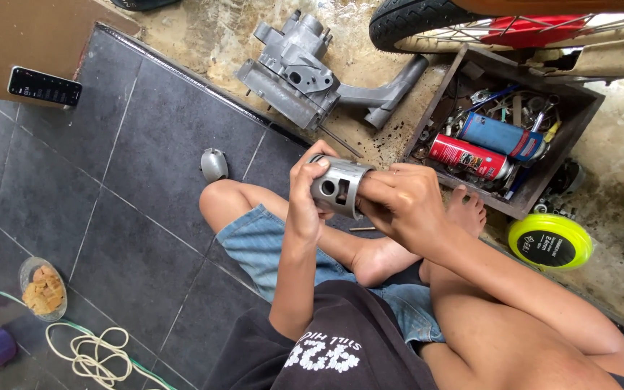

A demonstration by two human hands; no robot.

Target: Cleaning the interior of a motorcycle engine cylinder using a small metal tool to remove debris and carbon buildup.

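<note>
Looking down, I see both hands closed on a grey metal piston [339,185], held up above my crossed legs rather than resting on the floor. My left hand [305,195] wraps its fingers [310,167] over the piston's near end, curled tight around the skirt. My right hand [402,202] grips the other end, fingers [377,182] bent snugly against the crown side. Beyond the piston, on the concrete past the tiled floor's edge, lies an engine casing [294,68]; a wooden box of tools and spray cans [500,137] sits just beside my foot.
</note>
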